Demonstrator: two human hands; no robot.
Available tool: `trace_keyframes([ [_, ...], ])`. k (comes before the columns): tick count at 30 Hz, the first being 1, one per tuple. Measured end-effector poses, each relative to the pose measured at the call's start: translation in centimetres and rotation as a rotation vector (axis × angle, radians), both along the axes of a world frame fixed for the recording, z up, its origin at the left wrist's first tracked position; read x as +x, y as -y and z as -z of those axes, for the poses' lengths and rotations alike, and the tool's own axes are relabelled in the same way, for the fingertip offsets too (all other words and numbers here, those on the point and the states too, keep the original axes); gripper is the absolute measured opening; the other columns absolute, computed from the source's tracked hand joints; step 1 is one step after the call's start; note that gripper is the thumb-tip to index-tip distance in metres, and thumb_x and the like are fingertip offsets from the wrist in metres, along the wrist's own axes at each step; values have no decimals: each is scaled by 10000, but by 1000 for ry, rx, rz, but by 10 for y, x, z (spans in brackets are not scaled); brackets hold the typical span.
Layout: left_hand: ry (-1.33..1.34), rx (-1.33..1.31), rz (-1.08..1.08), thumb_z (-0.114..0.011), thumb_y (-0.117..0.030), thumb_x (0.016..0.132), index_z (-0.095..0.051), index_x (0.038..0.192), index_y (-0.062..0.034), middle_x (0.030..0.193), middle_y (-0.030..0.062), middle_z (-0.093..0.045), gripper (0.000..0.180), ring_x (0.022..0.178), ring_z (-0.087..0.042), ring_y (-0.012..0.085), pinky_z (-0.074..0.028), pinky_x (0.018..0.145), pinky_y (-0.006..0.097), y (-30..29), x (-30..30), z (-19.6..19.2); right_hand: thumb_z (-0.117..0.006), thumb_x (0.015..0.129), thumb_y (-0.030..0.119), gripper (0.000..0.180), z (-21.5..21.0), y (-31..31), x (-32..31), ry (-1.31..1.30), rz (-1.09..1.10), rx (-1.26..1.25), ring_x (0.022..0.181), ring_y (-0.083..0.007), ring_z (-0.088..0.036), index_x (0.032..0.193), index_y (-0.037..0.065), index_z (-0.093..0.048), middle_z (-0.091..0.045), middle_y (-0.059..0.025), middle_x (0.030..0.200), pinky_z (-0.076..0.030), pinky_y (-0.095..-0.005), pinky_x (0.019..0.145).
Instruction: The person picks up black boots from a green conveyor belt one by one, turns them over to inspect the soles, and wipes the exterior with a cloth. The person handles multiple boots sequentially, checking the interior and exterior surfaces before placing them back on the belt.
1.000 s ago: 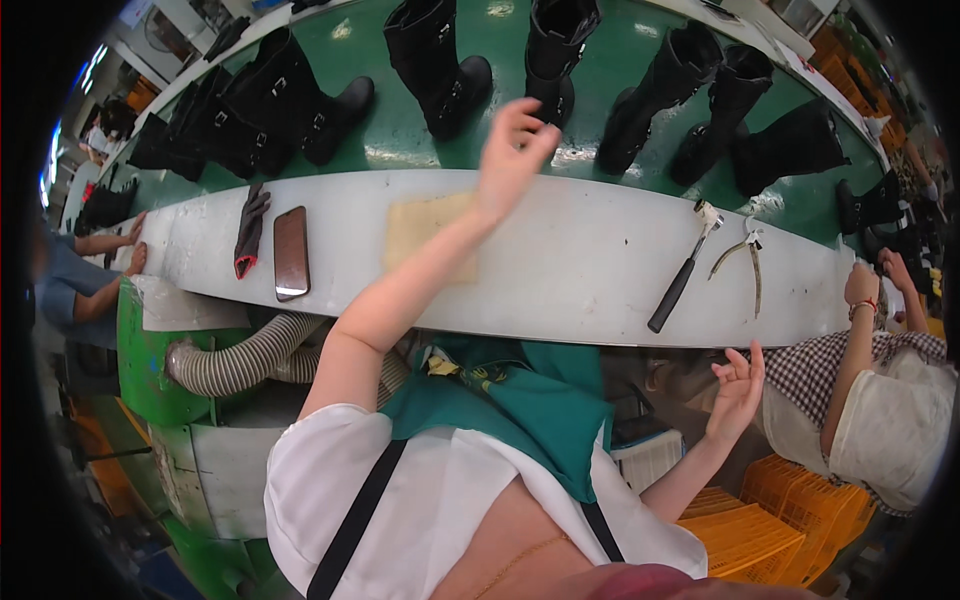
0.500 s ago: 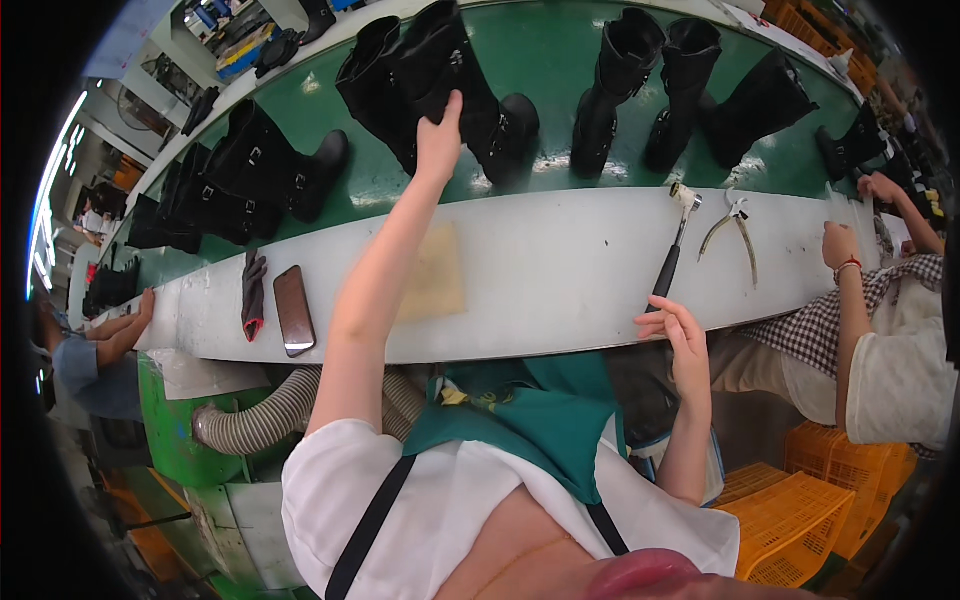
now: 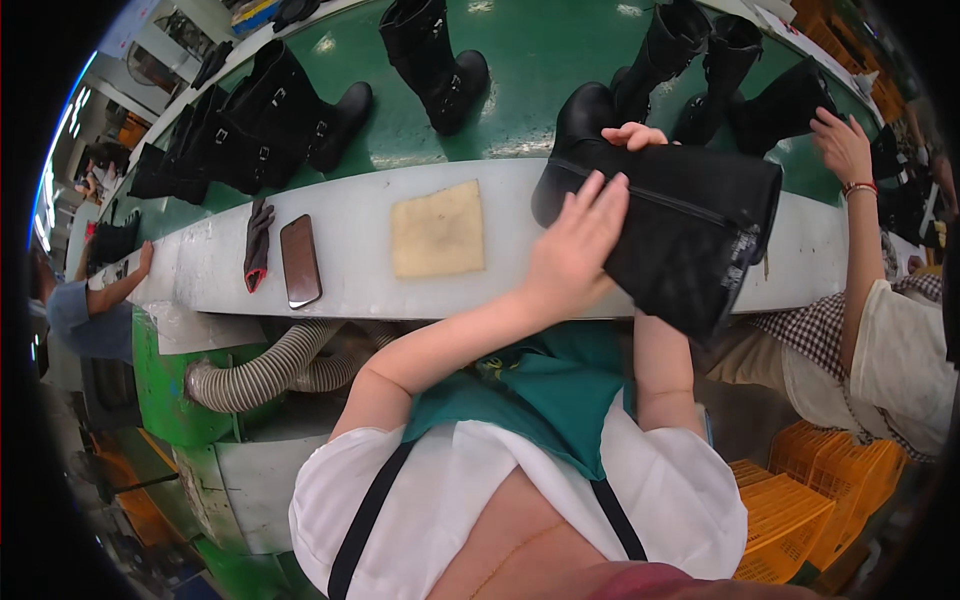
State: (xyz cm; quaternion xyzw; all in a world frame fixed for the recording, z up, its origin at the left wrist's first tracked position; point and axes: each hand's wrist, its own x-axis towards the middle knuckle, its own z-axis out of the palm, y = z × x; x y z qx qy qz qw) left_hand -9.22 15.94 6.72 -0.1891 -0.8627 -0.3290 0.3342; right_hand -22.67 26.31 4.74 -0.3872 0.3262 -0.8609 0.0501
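Note:
A tall black boot lies tilted in the air above the white worktop, a zip running along the side that faces me. Its toe points far left and its shaft opening lies to the right. My left hand grips the boot around the ankle, fingers laid along the leather and thumb hidden. From beneath, my right hand supports it; only its fingertips show over the far edge. Left of the boot, a yellowish square pad lies flat.
A phone and a dark glove lie on the white worktop. More black boots stand on the green surface. At right, a co-worker's hand reaches near a boot. Below are a ribbed hose and orange crates.
One boot has come from the green surface to the worktop's right side, turned sideways. My left hand came along with it, and my right hand rose under it. The hammer and most of the pliers are now hidden.

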Motion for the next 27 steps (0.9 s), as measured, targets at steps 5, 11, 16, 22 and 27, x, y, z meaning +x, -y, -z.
trace_keyframes([
  [5, 75, -77, 193, -716, -318, 727, -421, 1314, 27, 1405, 233, -367, 742, 1335, -297, 424, -271, 1057, 561, -26, 21, 16, -142, 978, 294, 515, 21, -22, -47, -329, -457, -73, 721, -170, -447, 648, 126, -501, -504, -22, 658, -272, -406, 1066],
  [11, 96, 454, 43, -595, -287, 854, -64, 1466, -3, 1528, 235, -46, 859, 1421, -28, 374, -96, 1135, 457, 27, 1, 26, -168, 957, 293, 522, 10, -35, 15, -204, -243, -46, 597, -167, -432, 528, 159, -434, -425, 16, 522, -322, -362, 867],
  [16, 433, 1244, 324, -522, -351, 925, -68, 1470, -20, 1509, 179, -163, 783, 1412, -138, 266, -156, 1126, 381, 73, -27, 18, -390, 886, 280, 395, -6, -19, 20, -542, -382, 67, 589, -168, -453, 518, 152, -458, -432, 21, 522, -317, -373, 827],
  [22, 439, 1034, 232, -550, -337, 923, -165, 1445, -14, 1409, 138, -329, 725, 1325, -298, 219, -234, 1092, 352, 78, -22, 14, -326, 892, 293, 471, -26, 3, 69, -434, -196, 205, 471, -157, -393, 458, 122, -389, -413, 0, 478, -358, -367, 718],
  [27, 435, 975, 316, -523, -340, 933, -139, 1467, -51, 1430, 140, -316, 718, 1338, -279, 208, -226, 1092, 341, 76, -23, 8, -249, 946, 285, 513, -1, -4, 41, -191, -412, -210, 463, -130, -392, 496, 128, -437, -436, 4, 463, -335, -339, 711],
])
